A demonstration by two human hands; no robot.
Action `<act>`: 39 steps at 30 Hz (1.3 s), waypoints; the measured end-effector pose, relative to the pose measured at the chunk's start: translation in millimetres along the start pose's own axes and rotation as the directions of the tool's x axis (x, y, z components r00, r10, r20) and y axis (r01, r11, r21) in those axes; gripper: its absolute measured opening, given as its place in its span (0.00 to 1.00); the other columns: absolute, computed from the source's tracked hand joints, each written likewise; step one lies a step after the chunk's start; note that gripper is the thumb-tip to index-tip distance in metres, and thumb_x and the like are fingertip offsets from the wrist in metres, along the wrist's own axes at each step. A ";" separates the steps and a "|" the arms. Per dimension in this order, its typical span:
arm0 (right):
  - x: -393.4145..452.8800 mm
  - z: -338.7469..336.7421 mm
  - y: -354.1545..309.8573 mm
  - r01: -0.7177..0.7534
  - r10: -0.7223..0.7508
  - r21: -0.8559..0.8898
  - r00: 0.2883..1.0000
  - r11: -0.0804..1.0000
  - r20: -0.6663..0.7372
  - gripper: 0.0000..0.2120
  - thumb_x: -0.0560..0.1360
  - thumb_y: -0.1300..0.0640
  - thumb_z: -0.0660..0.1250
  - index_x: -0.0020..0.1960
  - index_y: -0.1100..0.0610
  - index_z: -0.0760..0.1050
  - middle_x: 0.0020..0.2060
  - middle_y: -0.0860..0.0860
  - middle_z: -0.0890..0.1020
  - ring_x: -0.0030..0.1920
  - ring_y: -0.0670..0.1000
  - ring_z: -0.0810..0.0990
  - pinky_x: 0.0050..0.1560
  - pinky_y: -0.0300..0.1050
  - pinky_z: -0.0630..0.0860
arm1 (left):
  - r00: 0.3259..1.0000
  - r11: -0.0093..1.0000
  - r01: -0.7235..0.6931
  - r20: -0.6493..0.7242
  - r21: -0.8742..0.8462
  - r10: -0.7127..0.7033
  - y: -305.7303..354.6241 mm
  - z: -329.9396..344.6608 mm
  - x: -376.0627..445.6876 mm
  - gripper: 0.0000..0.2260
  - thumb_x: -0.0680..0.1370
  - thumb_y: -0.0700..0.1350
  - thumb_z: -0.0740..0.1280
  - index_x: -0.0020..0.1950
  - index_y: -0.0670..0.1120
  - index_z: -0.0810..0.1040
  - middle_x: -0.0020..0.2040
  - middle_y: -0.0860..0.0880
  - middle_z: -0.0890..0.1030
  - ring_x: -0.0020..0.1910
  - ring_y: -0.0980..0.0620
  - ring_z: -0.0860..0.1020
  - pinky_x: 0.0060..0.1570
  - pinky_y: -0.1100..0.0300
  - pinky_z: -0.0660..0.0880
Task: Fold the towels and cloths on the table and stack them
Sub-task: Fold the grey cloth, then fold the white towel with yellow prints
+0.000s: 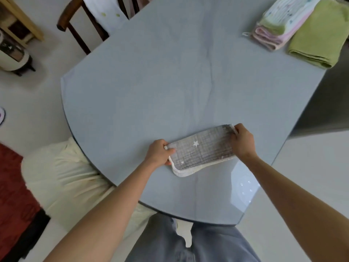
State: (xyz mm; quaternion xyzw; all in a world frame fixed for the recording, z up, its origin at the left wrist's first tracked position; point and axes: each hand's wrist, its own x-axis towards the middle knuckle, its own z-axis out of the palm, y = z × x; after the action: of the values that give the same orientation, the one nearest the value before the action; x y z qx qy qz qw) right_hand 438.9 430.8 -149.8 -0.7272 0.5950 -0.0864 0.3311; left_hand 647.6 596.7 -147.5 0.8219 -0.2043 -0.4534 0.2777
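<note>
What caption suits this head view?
Both hands, left hand and right hand, grip a grey star-print cloth on the table.

glossy table (170, 82), woven cloth (202, 154)

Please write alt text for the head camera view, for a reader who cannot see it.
A person's left hand and right hand grip the two ends of a folded grey star-print cloth lying on a blue-grey table. At the far right corner lie a folded green towel and a stack of folded pastel cloths.
</note>
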 end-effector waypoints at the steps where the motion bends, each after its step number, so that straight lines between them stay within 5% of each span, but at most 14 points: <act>1: 14.2 -8.7 6.7 0.019 -0.019 -0.030 1.000 0.999 -0.017 0.06 0.72 0.69 0.55 0.43 0.60 0.66 0.39 0.59 0.74 0.41 0.59 0.72 0.39 0.47 0.63 | 1.000 0.999 0.004 0.005 -0.051 -0.004 12.7 13.8 0.9 0.07 0.73 0.39 0.72 0.43 0.41 0.74 0.38 0.44 0.77 0.32 0.46 0.78 0.33 0.48 0.81; 5: 77.6 -46.5 28.1 0.084 -0.092 -0.153 0.995 0.985 -0.049 0.08 0.73 0.69 0.54 0.47 0.63 0.69 0.46 0.62 0.75 0.47 0.62 0.73 0.43 0.49 0.66 | 0.999 0.987 0.042 0.012 -0.157 -0.041 70.3 77.6 14.5 0.08 0.72 0.37 0.72 0.38 0.43 0.73 0.39 0.45 0.76 0.36 0.45 0.78 0.36 0.44 0.81; 10: 149.0 -89.3 45.7 0.191 -0.220 -0.378 0.975 0.906 -0.034 0.11 0.73 0.70 0.55 0.53 0.64 0.71 0.51 0.63 0.75 0.51 0.63 0.73 0.50 0.52 0.66 | 0.998 0.983 0.069 0.000 -0.170 -0.070 133.1 146.2 42.9 0.06 0.72 0.37 0.70 0.38 0.40 0.74 0.38 0.43 0.77 0.32 0.47 0.78 0.29 0.53 0.81; 14: 179.0 -102.6 52.7 0.221 -0.234 -0.469 0.972 0.855 0.032 0.15 0.73 0.70 0.54 0.58 0.62 0.70 0.53 0.60 0.75 0.54 0.61 0.72 0.52 0.49 0.65 | 0.998 0.998 0.054 -0.015 0.016 -0.054 142.7 166.5 51.5 0.11 0.73 0.40 0.69 0.32 0.45 0.71 0.31 0.45 0.77 0.32 0.44 0.82 0.30 0.52 0.81; 17: 183.1 -95.6 52.1 0.233 -0.247 -0.441 0.969 0.867 0.027 0.16 0.74 0.68 0.56 0.61 0.61 0.69 0.56 0.58 0.74 0.57 0.60 0.70 0.57 0.50 0.64 | 1.000 0.977 0.000 -0.015 0.212 0.004 136.0 157.0 52.5 0.09 0.73 0.47 0.69 0.36 0.47 0.73 0.36 0.45 0.82 0.38 0.45 0.83 0.40 0.49 0.80; 21: 163.3 -76.8 26.2 0.417 -0.445 -0.383 0.895 0.824 0.016 0.18 0.72 0.68 0.62 0.61 0.62 0.71 0.55 0.59 0.76 0.56 0.62 0.73 0.58 0.54 0.65 | 0.990 0.806 -0.079 -0.048 0.587 0.132 127.0 116.7 37.5 0.08 0.78 0.51 0.64 0.51 0.49 0.77 0.53 0.49 0.81 0.55 0.47 0.78 0.51 0.56 0.73; 27: 96.1 -19.1 -70.6 0.661 -0.603 -0.225 0.747 0.716 0.279 0.08 0.75 0.64 0.60 0.53 0.60 0.75 0.47 0.57 0.80 0.45 0.62 0.78 0.43 0.50 0.72 | 0.960 0.676 -0.020 -0.175 0.736 0.219 91.4 22.6 -11.6 0.10 0.80 0.50 0.58 0.56 0.48 0.75 0.54 0.46 0.80 0.55 0.44 0.78 0.50 0.55 0.72; 34: -51.6 66.5 -197.6 0.838 -0.761 -0.119 0.536 0.533 0.365 0.09 0.76 0.64 0.59 0.53 0.59 0.76 0.40 0.54 0.81 0.40 0.58 0.79 0.42 0.46 0.73 | 0.795 0.799 0.087 -0.526 0.594 0.304 -10.4 -112.9 -111.2 0.10 0.81 0.48 0.56 0.51 0.47 0.75 0.49 0.48 0.81 0.50 0.45 0.78 0.43 0.55 0.71; 39: -185.6 140.2 -266.0 0.859 -0.818 -0.027 0.496 0.511 0.292 0.08 0.75 0.64 0.60 0.50 0.58 0.76 0.34 0.47 0.77 0.36 0.56 0.78 0.38 0.44 0.70 | 0.701 0.860 0.098 -0.648 0.502 0.298 -123.0 -211.9 -205.1 0.09 0.80 0.48 0.58 0.49 0.46 0.76 0.48 0.46 0.81 0.50 0.43 0.78 0.43 0.53 0.70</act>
State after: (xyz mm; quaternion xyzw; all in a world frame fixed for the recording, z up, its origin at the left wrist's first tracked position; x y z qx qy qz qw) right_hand 675.3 674.4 -51.9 -0.9543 0.1247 -0.0968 0.2539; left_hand 736.3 868.4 -4.7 0.9613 -0.2386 -0.0185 0.1368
